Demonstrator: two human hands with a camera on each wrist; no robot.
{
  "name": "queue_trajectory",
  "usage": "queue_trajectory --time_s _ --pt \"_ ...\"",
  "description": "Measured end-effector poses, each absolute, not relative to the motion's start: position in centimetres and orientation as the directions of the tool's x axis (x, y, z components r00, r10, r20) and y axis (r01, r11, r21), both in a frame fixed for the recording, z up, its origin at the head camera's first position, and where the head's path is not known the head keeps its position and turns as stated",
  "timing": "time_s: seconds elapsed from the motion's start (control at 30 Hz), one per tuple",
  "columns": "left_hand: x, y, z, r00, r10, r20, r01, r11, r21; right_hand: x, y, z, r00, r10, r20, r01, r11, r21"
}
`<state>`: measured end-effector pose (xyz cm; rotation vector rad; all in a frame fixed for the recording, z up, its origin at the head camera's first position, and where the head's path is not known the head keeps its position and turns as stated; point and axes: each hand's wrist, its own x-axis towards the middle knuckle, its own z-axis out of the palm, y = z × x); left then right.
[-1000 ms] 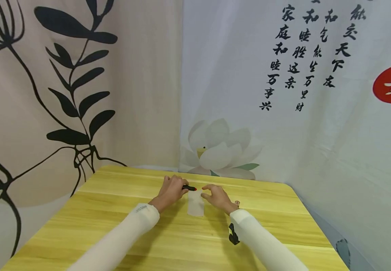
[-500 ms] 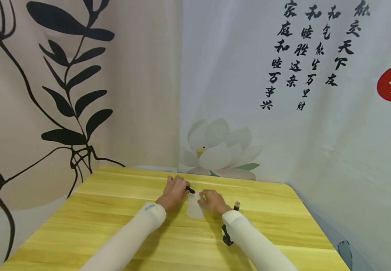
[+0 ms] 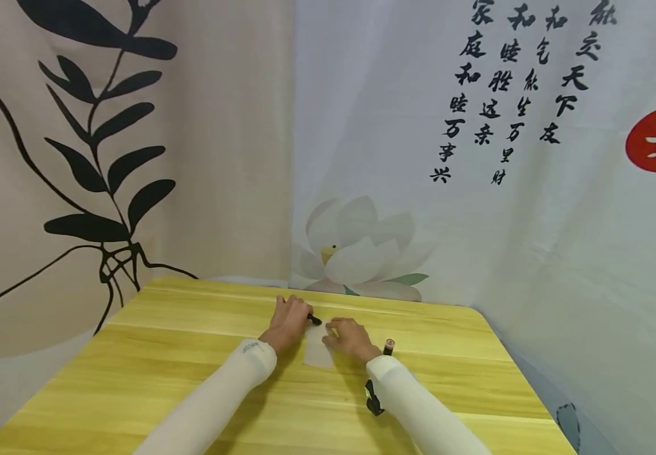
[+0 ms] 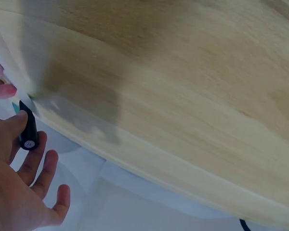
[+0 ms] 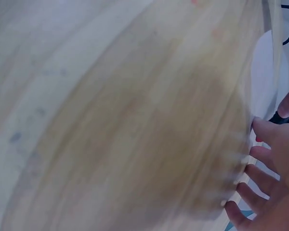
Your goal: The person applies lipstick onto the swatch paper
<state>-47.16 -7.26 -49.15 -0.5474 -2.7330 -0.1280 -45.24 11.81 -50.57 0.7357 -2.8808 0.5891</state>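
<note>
In the head view, a small white sheet of paper [image 3: 318,355] lies on the wooden table between both hands. My left hand [image 3: 288,322] pinches a short black tube [image 4: 29,132] between thumb and fingers. The tube's dark tapered end is at the paper, and a round pale label marks its other end. Along the paper's right edge, the thumb and fingertips of my right hand [image 3: 352,338] rest with the fingers spread. A speck of red shows between that thumb and forefinger in the right wrist view; its nature is unclear.
Beside the right forearm stands a small dark cylinder [image 3: 388,347] with a pinkish top. A black piece [image 3: 372,398] hangs at the right sleeve. Printed cloth [image 3: 237,158] with plants, a flower and characters hangs behind the table's far edge.
The tube has tipped down onto the paper; its red end no longer shows. My right hand has moved left and down to the paper's edge. The head view has shifted slightly.
</note>
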Motion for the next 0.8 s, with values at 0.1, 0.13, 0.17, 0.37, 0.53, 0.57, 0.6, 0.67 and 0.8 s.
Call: queue_trajectory --time_s 0.1,0.13,0.17,0.37,0.53,0.57,0.6,0.67,0.8 --pt "-47.0 -7.5 -49.2 -0.86 0.355 0.366 0.388 0.922 0.017 -45.2 11.6 -50.8 -0.877 -0.438 0.196 -0.48 0.813 -0.331" --pt "-47.0 -7.5 -49.1 -0.858 0.355 0.371 0.388 0.921 0.016 -45.2 11.5 -50.8 -0.878 -0.437 0.197 -0.479 0.814 -0.33" --pt "-46.9 -7.6 -49.0 -0.856 0.355 0.375 0.39 0.921 0.019 -45.2 11.5 -50.8 -0.88 -0.433 0.197 -0.475 0.815 -0.333" --pt "-46.0 -7.8 -48.7 -0.85 0.375 0.369 0.419 0.907 0.044 -45.1 11.6 -50.9 -0.891 -0.412 0.19 -0.453 0.829 -0.328" --pt "-44.7 -8.3 -48.7 -0.84 0.399 0.368 0.44 0.898 0.029 -45.0 11.5 -50.8 -0.886 -0.423 0.192 -0.463 0.83 -0.31" --pt "-44.5 -8.4 -48.7 -0.836 0.404 0.371 0.443 0.896 0.021 -44.9 11.5 -50.7 -0.885 -0.425 0.191 -0.465 0.829 -0.311" --pt "-44.2 -8.4 -48.6 -0.833 0.409 0.372 0.445 0.895 0.013 -44.8 11.5 -50.6 -0.884 -0.426 0.192 -0.467 0.828 -0.31" --pt "-43.8 -8.6 -48.5 -0.826 0.42 0.377 0.45 0.893 -0.007 -44.7 11.5 -50.4 -0.888 -0.423 0.182 -0.46 0.828 -0.32" --pt "-43.2 -8.7 -48.6 -0.812 0.447 0.375 0.467 0.883 -0.043 -44.6 11.6 -50.2 -0.889 -0.422 0.176 -0.457 0.824 -0.335"
